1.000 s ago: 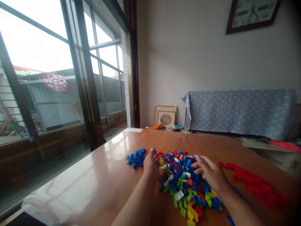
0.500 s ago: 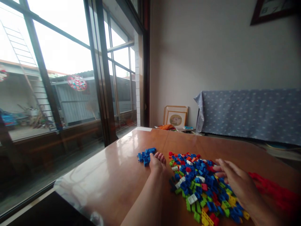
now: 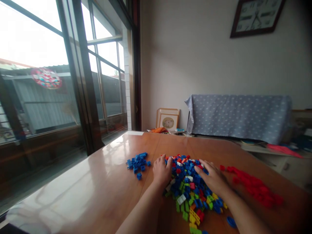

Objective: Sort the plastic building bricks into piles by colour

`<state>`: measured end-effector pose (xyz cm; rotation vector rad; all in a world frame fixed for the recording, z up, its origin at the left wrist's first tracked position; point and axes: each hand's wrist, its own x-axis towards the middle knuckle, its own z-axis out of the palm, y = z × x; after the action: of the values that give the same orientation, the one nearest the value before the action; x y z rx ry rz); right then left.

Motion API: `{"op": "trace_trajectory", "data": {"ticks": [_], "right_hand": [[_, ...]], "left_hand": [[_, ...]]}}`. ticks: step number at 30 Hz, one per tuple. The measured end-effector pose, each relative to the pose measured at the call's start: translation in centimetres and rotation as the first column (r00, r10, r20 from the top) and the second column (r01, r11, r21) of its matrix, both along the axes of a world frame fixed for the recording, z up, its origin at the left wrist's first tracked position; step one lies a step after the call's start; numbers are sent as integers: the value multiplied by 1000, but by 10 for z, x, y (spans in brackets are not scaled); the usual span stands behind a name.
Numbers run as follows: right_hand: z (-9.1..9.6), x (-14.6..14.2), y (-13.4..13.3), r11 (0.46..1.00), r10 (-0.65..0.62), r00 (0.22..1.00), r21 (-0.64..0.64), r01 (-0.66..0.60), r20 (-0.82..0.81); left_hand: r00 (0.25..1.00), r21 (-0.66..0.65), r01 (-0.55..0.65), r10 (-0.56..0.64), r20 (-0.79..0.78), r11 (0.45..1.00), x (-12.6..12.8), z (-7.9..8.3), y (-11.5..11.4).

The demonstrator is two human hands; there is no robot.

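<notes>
L. hand [image 3: 162, 169], lower ctr. of frame, sits at the L. edge of the mixed brick pile [image 3: 183, 177], back of hand up, thumb and fingers parted w/ a moderate gap; underside hidden from me, so can't tell if a small pc. is tucked there. R. hand [image 3: 211, 175], just R. of ctr., is over the pile's R. side, fingers spread, thumb set well off them, grip wide; contact w/ bricks can't be confirmed. Pile lies on the brown, glossy worktop [image 3: 104, 195], lower ctr. to lower R.; colours noted: blue, red, green, yellow, white, orange. White brick [image 3: 181, 199] on the near part; yellow lattice pc. [image 3: 194, 216] at the near end, approx. bottom ctr. Blue cluster [image 3: 136, 162] L. of L. hand, apart from main pile; single blue block [image 3: 139, 176] just on its near side. Red cluster [image 3: 255, 187], lower R., beyond R. forearm, pcs. blurred. Round blue pc. [image 3: 231, 222] at bottom R., near same forearm. Background, for the record: framed pics. [image 3: 168, 123] at mid-frame, dotted grey-blue cloth [image 3: 239, 117] at mid R., wall clock [image 3: 257, 18] upper R., round decoration [image 3: 46, 78] on window at L.
</notes>
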<state>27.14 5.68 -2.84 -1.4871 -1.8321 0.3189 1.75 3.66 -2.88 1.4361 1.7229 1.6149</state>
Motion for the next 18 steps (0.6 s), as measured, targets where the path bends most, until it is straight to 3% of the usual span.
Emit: {"op": "trace_trajectory", "data": {"ticks": [3,7,12,18], "right_hand": [[-2,-11,-8,993,86,980,-96,-70,179],[2,-19,-17,971,227,945,-129,-201,235],[12,-16,-20,941,339,928,-59,-334,156],[21,-5,-21,942,335,934,-49,-332,127]], "left_hand": [[991,-98,21,-34,-128,995,6,-9,-2],[967,-104,174,-189,-169,979,9,-14,-5],[852,-76,369,-369,-372,926,13,1,-17],[742,-54,475,-432,-513,879,21,14,-25]]}}
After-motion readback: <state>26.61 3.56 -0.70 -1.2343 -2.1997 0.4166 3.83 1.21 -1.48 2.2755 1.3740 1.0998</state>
